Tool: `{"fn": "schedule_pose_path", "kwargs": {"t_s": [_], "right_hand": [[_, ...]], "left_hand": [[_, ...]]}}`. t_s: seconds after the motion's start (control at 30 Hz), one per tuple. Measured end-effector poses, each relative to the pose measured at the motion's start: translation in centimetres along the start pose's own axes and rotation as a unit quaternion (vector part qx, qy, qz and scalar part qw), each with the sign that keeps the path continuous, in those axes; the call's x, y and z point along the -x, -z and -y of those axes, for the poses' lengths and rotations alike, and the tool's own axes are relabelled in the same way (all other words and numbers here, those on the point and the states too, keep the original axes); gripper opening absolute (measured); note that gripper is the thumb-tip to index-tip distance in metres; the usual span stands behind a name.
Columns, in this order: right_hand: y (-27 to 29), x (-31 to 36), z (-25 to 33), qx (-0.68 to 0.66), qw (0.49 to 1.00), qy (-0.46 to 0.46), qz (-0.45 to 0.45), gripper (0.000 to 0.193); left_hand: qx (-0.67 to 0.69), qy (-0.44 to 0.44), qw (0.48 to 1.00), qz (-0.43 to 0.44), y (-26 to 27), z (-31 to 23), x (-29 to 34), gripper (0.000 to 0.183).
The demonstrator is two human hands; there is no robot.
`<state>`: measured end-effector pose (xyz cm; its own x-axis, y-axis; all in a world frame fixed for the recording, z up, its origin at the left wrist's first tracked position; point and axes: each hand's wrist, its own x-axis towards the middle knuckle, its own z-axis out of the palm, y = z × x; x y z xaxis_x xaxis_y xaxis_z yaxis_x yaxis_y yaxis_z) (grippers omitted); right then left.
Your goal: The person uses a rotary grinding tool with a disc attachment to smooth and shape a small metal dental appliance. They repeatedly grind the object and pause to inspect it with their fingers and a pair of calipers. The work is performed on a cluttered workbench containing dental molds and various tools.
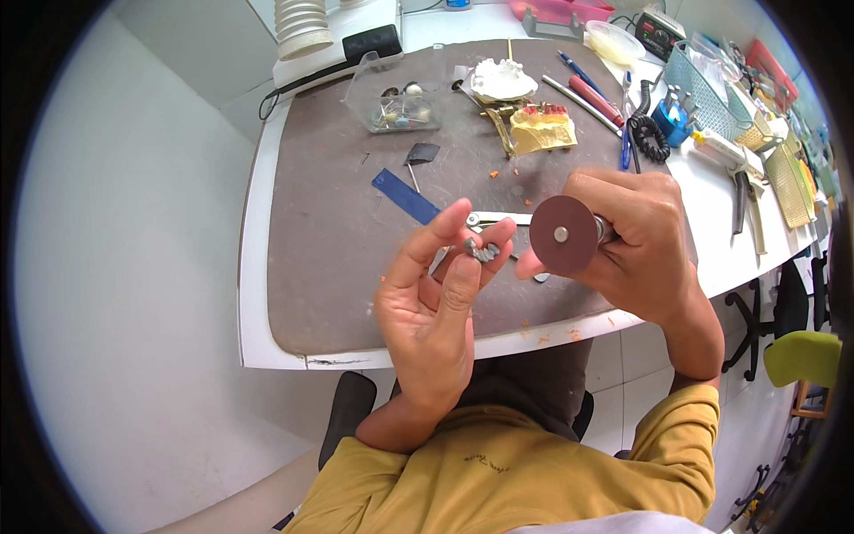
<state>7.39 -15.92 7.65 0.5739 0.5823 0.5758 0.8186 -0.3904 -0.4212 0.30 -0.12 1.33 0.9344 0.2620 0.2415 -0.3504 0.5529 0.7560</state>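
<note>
Left hand [433, 307] pinches a grey bit [485, 252], right hand [642, 245] grips a tool [606, 230], disc [569, 247] mostly blocking it; blue strip [406, 197], cast [543, 133] beyond.

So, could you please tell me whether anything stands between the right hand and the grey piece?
In this view, the disc and a fingertip of the left hand lie between the right hand and the grey piece; depth is unclear.

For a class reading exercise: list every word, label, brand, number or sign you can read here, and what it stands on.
None can be read with confidence.
Mustard shirt: dark script across the front, too small and blurred.
Black control box: panel markings, too small.
White tube: any print is too small.
Brown disc at the right hand: no writing seen on its face.
</note>
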Motion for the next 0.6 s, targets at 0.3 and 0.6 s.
{"fn": "schedule_pose_path", "kwargs": {"t_s": [0.3,0.6], "right_hand": [[-1.0,0.2,-0.1,0.018,0.999,-0.015,0.048,0.05],[-1.5,0.0,-0.1,0.058,0.997,-0.008,0.059,0.055]], "left_hand": [[0.04,-0.008,0.999,0.033,1.3,0.6,0.0,0.018],[0.07,-0.033,0.997,0.008,1.2,0.7,0.4,0.017]]}}
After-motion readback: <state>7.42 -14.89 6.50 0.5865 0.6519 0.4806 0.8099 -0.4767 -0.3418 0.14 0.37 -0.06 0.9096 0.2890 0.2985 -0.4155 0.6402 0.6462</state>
